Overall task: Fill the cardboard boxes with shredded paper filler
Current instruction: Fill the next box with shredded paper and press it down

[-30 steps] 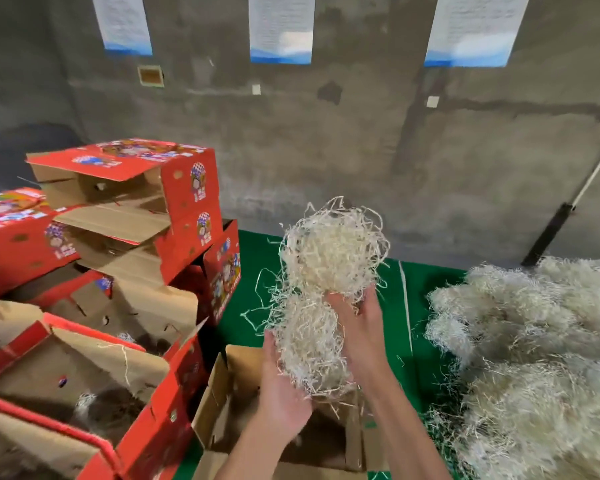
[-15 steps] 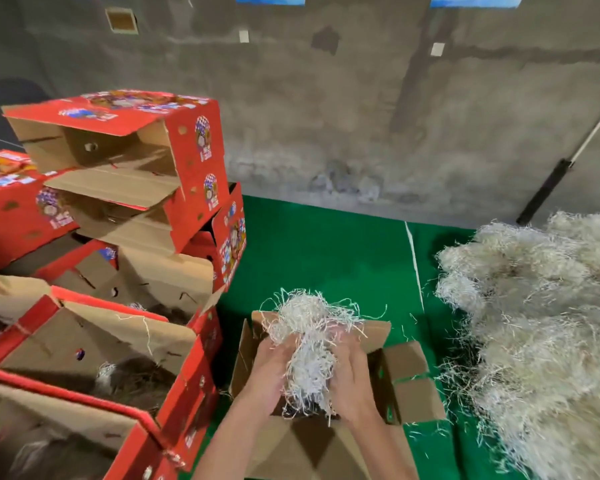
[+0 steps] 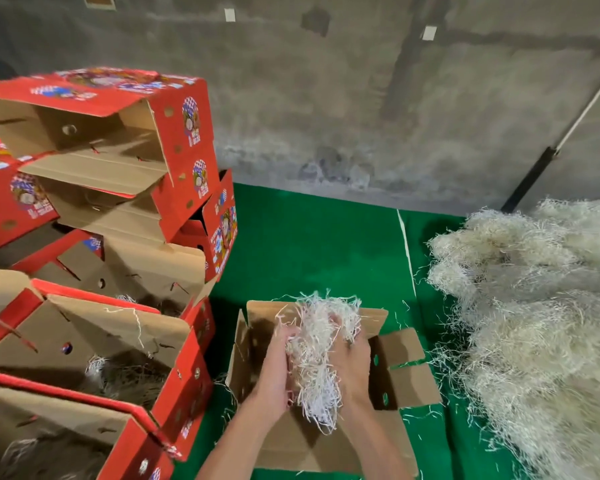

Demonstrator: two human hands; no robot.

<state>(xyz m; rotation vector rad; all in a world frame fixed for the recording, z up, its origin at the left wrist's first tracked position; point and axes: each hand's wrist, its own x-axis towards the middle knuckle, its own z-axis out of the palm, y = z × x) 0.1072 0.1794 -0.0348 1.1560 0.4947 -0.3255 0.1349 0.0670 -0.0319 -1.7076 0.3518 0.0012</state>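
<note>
An open brown cardboard box (image 3: 400, 382) stands on the green floor in front of me, flaps spread outward. Between my left hand (image 3: 274, 372) and my right hand (image 3: 352, 368) I squeeze a wad of pale shredded paper (image 3: 314, 362), held inside the box's mouth; strands stick up above the far flap and hang down below my palms. A big heap of shredded paper filler (image 3: 534, 323) lies on the floor to the right. The box's bottom is hidden behind my hands and the wad.
Red printed cardboard boxes (image 3: 174, 140) are stacked at the left, some on their sides; open ones (image 3: 125, 348) nearest me hold a little filler. A grey concrete wall (image 3: 326, 98) rises behind the green mat (image 3: 309, 244). A pole (image 3: 548, 157) leans at the right.
My hands brought the wad of filler down from chest height into the open box. The view tilted downward, and the wad is pressed slightly deeper than half a second ago.
</note>
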